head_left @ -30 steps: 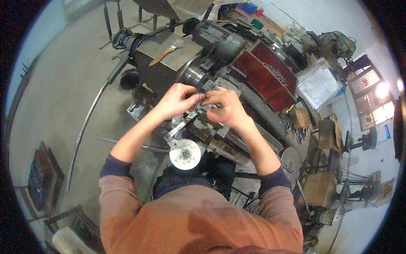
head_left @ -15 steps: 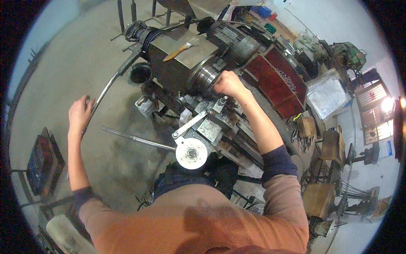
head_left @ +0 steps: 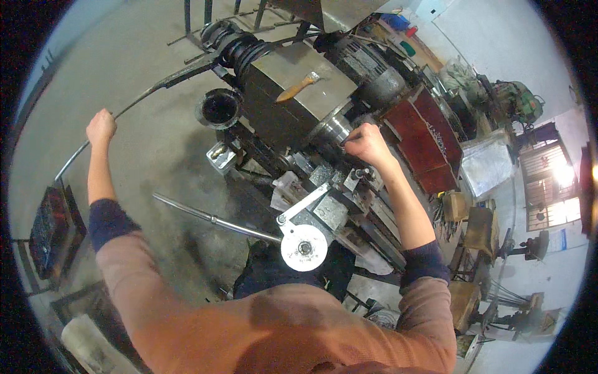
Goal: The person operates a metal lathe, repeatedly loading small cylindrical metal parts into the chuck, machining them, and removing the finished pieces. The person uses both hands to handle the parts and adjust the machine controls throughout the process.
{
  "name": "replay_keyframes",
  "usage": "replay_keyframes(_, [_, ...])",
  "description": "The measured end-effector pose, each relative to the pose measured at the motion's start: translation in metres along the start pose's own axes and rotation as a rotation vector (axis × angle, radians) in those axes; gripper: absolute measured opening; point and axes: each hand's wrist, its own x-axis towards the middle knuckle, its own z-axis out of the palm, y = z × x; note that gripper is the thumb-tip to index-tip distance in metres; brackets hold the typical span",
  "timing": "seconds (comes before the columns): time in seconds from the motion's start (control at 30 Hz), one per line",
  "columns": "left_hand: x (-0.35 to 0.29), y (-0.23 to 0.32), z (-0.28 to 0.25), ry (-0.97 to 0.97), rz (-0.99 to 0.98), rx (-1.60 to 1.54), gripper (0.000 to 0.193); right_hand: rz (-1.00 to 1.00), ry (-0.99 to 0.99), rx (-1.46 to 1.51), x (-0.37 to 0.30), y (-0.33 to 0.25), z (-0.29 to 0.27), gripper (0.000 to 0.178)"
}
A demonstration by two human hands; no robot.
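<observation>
My left hand [head_left: 101,126] is closed around a long metal lever [head_left: 138,101] that reaches out to the left from the back of a lathe-like machine. The lever's bent, shiny end runs past my fist. At the machine's round steel chuck [head_left: 334,128], my right hand [head_left: 369,148] is closed with the fingers pinched at the chuck's front. What lies inside those fingers is hidden. Nearer to me, a pale round handwheel [head_left: 303,248] carries a long chrome handle [head_left: 215,219] pointing left. A wooden-handled brush [head_left: 298,88] lies on top of the machine's headstock [head_left: 274,103].
A dark round cup [head_left: 219,109] and a small metal tin [head_left: 221,157] sit left of the machine. Right of it stand a red tray [head_left: 423,140] with small parts and an electric motor [head_left: 367,68] behind. A dark box [head_left: 57,230] is at far left.
My left hand has closed on the lever and swung it outward, away from me. The right hand stays at the chuck. The whole view has shifted slightly, moving the machine right and lower.
</observation>
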Motion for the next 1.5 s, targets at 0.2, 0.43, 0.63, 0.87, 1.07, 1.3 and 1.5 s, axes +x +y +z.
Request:
replay_keyframes(0.2, [0.029,0.0,0.053,0.059,0.095,-0.117,0.028,-0.009,0.023,-0.05,0.004,0.008,0.006,0.023])
replay_keyframes(0.43, [-0.045,0.156,0.127,-0.281,0.479,-0.553,0.037,-0.204,0.376,0.006,-0.06,0.01,-0.036,0.029])
replay_keyframes(0.63, [-0.091,0.248,0.17,-0.292,0.783,-0.144,0.03,0.147,0.479,-0.085,-0.206,0.073,-0.066,0.029])
replay_keyframes(0.87, [-0.093,0.228,0.143,-0.166,0.817,-0.142,0.021,0.768,0.589,-0.013,-0.394,0.164,-0.047,0.029])
replay_keyframes(1.07, [-0.087,0.181,0.161,-0.303,0.69,-0.244,0.04,1.121,0.504,-0.468,-0.579,0.264,-0.02,0.032])
replay_keyframes(1.3, [-0.11,0.119,0.105,-0.419,0.461,-0.326,0.044,1.556,-0.104,-0.321,-0.701,0.295,-0.008,0.035])
replay_keyframes(1.5, [-0.162,0.089,0.056,-0.471,0.112,-0.801,0.033,1.417,-0.104,-0.485,-0.69,0.262,0.026,0.029])
